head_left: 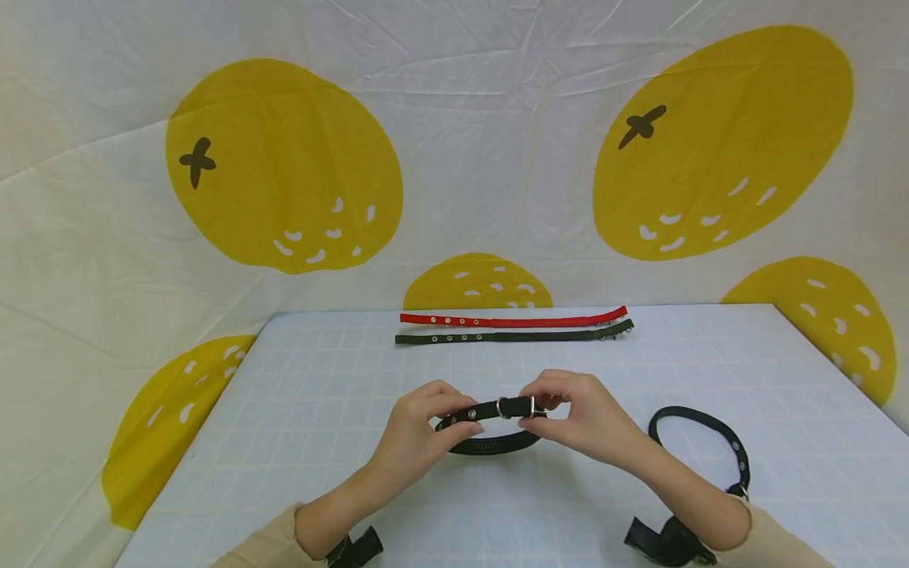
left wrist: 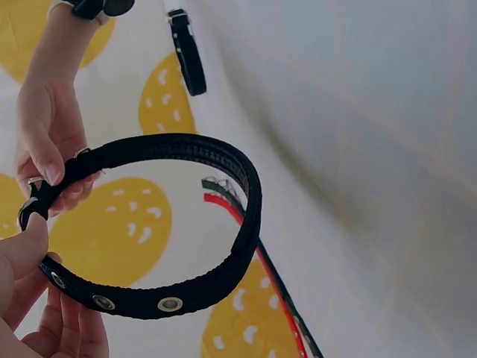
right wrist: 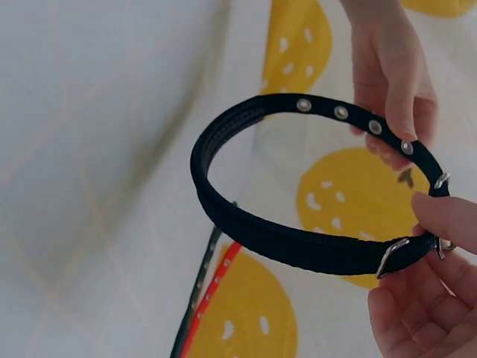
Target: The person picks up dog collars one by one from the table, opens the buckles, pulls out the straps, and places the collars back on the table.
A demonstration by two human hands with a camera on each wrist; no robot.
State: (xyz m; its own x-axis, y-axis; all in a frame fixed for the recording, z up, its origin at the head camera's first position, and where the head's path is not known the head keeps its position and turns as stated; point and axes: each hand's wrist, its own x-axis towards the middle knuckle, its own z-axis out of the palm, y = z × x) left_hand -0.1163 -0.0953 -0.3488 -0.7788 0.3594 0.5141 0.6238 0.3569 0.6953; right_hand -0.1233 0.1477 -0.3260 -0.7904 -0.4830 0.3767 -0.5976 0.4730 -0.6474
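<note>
A black collar (head_left: 493, 446) is held up above the table, bent into a loop. Its eyelet-punched end is pinched between the thumb and fingers of my left hand (head_left: 419, 426). My right hand (head_left: 585, 414) grips the buckle end, thumb below and fingers above. Between the hands show a metal ring (head_left: 503, 408) and the silver buckle (head_left: 532, 407). In the left wrist view, several eyelets line the near side of the collar (left wrist: 253, 209). The right wrist view shows the strap (right wrist: 298, 250) closing into a full ring, its ends overlapping at my right fingers.
A red collar (head_left: 518, 322) and a dark green collar (head_left: 525, 337) lie stretched out near the table's back edge. Another black collar (head_left: 699, 412), looped, lies by my right forearm. Behind the light checked table (head_left: 284, 442) hangs a white cloth (head_left: 483, 158) with yellow fruit shapes.
</note>
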